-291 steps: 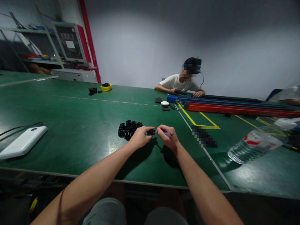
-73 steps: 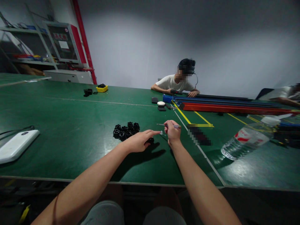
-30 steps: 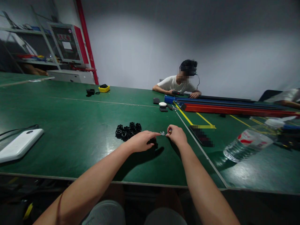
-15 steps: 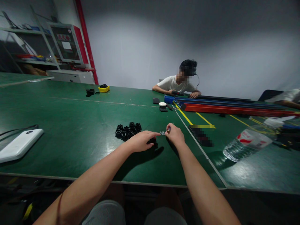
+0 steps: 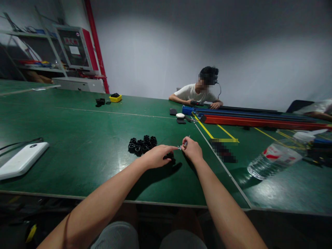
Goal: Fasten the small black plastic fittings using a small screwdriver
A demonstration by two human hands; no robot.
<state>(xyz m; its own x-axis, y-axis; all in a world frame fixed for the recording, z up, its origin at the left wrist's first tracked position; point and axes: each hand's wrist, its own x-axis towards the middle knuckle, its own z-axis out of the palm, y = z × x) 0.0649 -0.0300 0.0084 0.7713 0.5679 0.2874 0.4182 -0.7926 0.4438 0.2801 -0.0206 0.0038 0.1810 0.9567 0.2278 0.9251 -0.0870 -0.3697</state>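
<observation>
My left hand (image 5: 157,156) is low over the green table (image 5: 85,138), index finger stretched out to a few small silvery pieces (image 5: 179,147), thumb apart. Below that hand, partly hidden, is a black plastic part (image 5: 170,157); whether the fingers touch it is unclear. Fingers of my right hand (image 5: 192,150) are closed on a slim metallic piece (image 5: 185,143), mostly covered by the fingers and too small to identify. The right fingertips meet the silvery pieces from the other side. Left of my hands stands a cluster of several black plastic parts (image 5: 138,147).
A white power bank (image 5: 24,160) with a cable lies left. At right are a water bottle (image 5: 275,157) and long red rails (image 5: 259,121). A yellow bin (image 5: 115,98) stands far left. A co-worker (image 5: 194,92) leans on the far edge.
My right hand has shifted slightly left, its fingertips now covering more of the silvery pieces. The metallic piece in it is tilted differently. My left hand has stayed nearly still.
</observation>
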